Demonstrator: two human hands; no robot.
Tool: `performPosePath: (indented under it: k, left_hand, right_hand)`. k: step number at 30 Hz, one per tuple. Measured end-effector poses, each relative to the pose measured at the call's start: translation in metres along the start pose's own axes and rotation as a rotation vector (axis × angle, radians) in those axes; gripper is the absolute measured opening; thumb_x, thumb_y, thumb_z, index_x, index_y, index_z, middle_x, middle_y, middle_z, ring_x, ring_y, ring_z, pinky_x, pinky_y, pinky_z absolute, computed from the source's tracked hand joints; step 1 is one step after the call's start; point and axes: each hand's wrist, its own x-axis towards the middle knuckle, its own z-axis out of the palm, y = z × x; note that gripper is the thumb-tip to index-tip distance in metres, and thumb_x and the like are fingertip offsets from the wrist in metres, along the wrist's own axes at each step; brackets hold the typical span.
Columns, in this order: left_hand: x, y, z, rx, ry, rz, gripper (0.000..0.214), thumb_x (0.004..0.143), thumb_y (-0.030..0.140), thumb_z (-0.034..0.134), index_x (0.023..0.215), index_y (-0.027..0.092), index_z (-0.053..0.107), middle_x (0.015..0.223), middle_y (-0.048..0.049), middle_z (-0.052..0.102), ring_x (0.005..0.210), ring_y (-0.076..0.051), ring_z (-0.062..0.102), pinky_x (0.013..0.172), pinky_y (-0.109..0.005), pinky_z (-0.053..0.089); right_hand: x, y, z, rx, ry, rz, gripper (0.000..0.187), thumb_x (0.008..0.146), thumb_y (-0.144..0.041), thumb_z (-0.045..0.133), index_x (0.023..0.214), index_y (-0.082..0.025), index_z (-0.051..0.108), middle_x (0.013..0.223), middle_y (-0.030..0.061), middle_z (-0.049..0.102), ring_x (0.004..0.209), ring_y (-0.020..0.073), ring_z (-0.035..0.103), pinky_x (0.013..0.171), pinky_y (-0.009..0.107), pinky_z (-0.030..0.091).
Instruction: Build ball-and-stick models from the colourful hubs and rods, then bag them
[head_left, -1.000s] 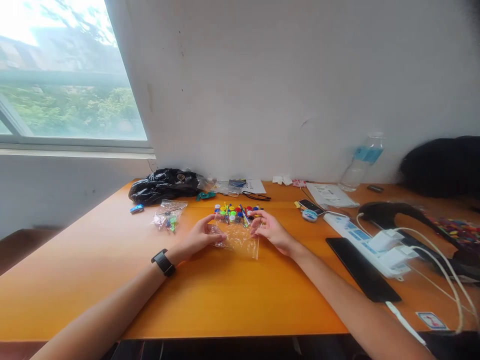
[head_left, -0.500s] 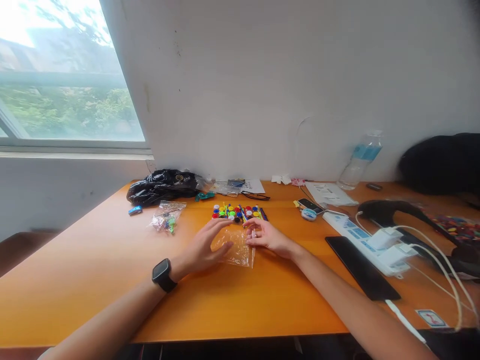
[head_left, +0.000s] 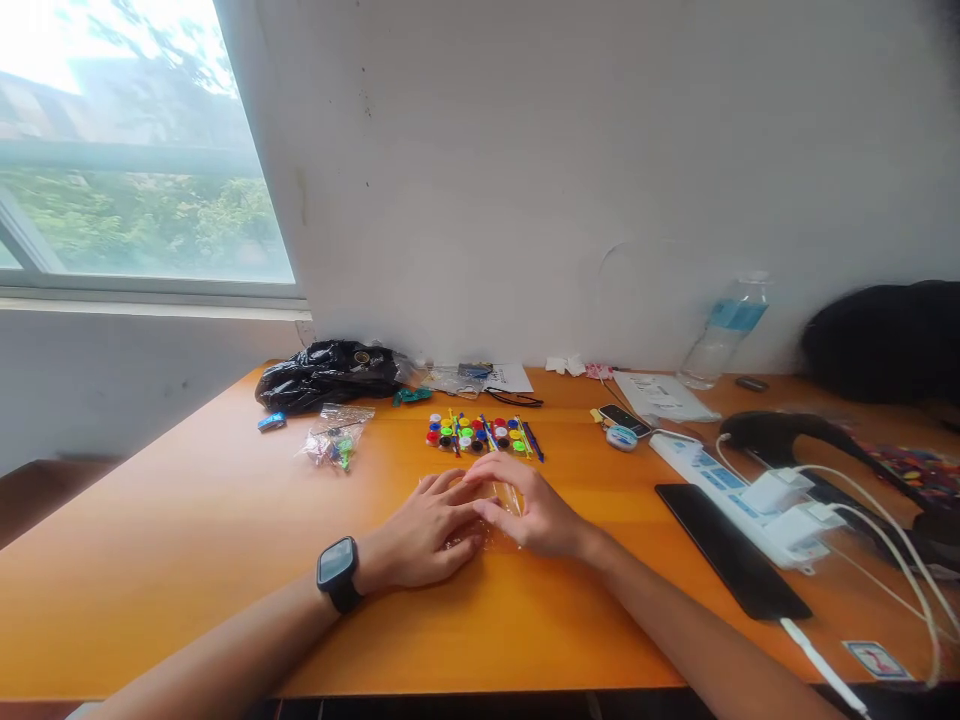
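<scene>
My left hand (head_left: 426, 530), with a black watch (head_left: 337, 570) at the wrist, lies flat with outstretched fingers on a clear plastic bag (head_left: 496, 538). Much of the bag is hidden under both hands. Arched over the bag's right side is my right hand (head_left: 536, 510), its thumb and fingers apart and their tips close to the left fingers. Whether those tips touch the bag or the left hand, I cannot tell. Just beyond the hands, small round coloured pieces (head_left: 466, 432) lie in rows, with thin coloured sticks (head_left: 532, 440) among them.
Left of the rows lies a clear bag of small coloured parts (head_left: 334, 445), near a blue packet (head_left: 271, 421). Behind is a black plastic bag (head_left: 330, 375). On the right are a dark phone (head_left: 727, 550), a power strip (head_left: 720, 480) with cables and a bottle (head_left: 724, 330).
My left hand has come down flat onto the clear bag and moved right. My right hand has turned over and closed in on the left, covering more of the bag. The coloured rows show more fully.
</scene>
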Motion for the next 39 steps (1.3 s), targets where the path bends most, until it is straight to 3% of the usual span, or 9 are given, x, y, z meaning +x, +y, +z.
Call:
performPosePath:
  k: [2,4,8,11,16,25,30,34,39]
  left_hand:
    - [0.003,0.001,0.008,-0.003,0.015,0.014,0.051,0.102,0.035,0.053,0.153,0.038,0.056,0.156,-0.0044,0.058,0.147,-0.035,0.049,0.126,-0.055,0.036]
    - [0.004,-0.001,0.016,0.016,-0.002,0.015,0.056,0.103,0.037,0.054,0.158,0.034,0.051,0.162,-0.0064,0.052,0.15,-0.036,0.046,0.129,-0.055,0.033]
    - [-0.001,-0.011,0.028,0.085,-0.062,-0.018,0.068,0.106,0.042,0.05,0.169,0.027,0.031,0.176,-0.0081,0.025,0.161,-0.039,0.025,0.133,-0.059,0.021]
    - [-0.003,-0.015,0.028,0.102,-0.082,-0.033,0.069,0.107,0.039,0.047,0.171,0.028,0.025,0.177,-0.0083,0.022,0.162,-0.037,0.024,0.133,-0.059,0.022]
    - [0.001,-0.007,0.015,0.138,-0.05,0.049,0.064,0.108,0.031,0.044,0.17,0.026,0.027,0.173,-0.0085,0.033,0.162,-0.03,0.027,0.136,-0.054,0.017]
    - [0.0,-0.008,0.004,0.103,-0.073,0.066,0.067,0.111,0.044,0.042,0.172,0.032,0.017,0.177,-0.0029,0.024,0.164,-0.027,0.019,0.135,-0.05,0.021]
    - [-0.004,-0.011,0.006,0.095,-0.094,0.014,0.072,0.111,0.052,0.041,0.173,0.035,0.009,0.177,-0.0013,0.018,0.164,-0.029,0.018,0.135,-0.051,0.022]
    - [-0.009,-0.016,0.004,0.096,-0.12,-0.043,0.081,0.109,0.061,0.041,0.172,0.033,0.0,0.177,-0.0031,0.012,0.164,-0.032,0.018,0.134,-0.053,0.022]
    - [-0.015,-0.02,-0.002,0.095,-0.181,-0.045,0.062,0.115,0.049,0.027,0.172,0.037,0.006,0.177,-0.0001,0.01,0.164,-0.03,0.015,0.135,-0.052,0.02]
  right_hand:
    - [-0.002,-0.011,0.017,0.207,-0.095,0.015,0.04,0.1,-0.035,0.064,0.14,-0.028,0.062,0.142,0.0103,0.064,0.134,0.0293,0.06,0.115,0.046,0.048]
    - [-0.006,-0.015,0.032,0.229,-0.162,0.036,0.054,0.101,-0.043,0.065,0.152,-0.028,0.054,0.159,0.0112,0.053,0.15,0.0304,0.047,0.124,0.049,0.039]
    - [-0.009,-0.01,0.051,-0.054,-0.215,0.101,0.065,0.109,-0.051,0.047,0.166,-0.02,0.037,0.175,0.0139,0.029,0.164,0.0293,0.019,0.134,0.053,0.017]
    - [-0.01,-0.001,0.053,-0.229,-0.217,0.126,0.07,0.111,-0.053,0.037,0.17,-0.016,0.026,0.178,0.0137,0.02,0.166,0.0271,0.012,0.135,0.051,0.013]
    - [-0.011,0.015,0.04,-0.42,-0.214,0.229,0.075,0.111,-0.057,0.029,0.172,-0.015,0.016,0.179,0.013,0.012,0.166,0.0257,0.011,0.135,0.053,0.012]
    - [-0.017,0.022,0.033,-0.623,-0.223,0.356,0.077,0.11,-0.06,0.029,0.172,-0.015,0.019,0.178,0.0092,0.01,0.166,0.0255,0.013,0.135,0.052,0.011]
    - [-0.023,0.028,0.034,-0.666,-0.214,0.37,0.08,0.11,-0.059,0.03,0.173,-0.013,0.014,0.178,0.0137,0.008,0.166,0.0272,0.011,0.135,0.053,0.014]
    - [-0.03,0.033,0.033,-0.705,-0.199,0.322,0.073,0.111,-0.05,0.031,0.173,-0.015,0.013,0.178,0.0107,0.009,0.165,0.0268,0.013,0.135,0.052,0.016]
    - [-0.047,0.031,0.028,-0.719,-0.198,0.325,0.072,0.111,-0.056,0.031,0.172,-0.023,0.017,0.178,0.0047,0.011,0.165,0.0259,0.014,0.136,0.05,0.016]
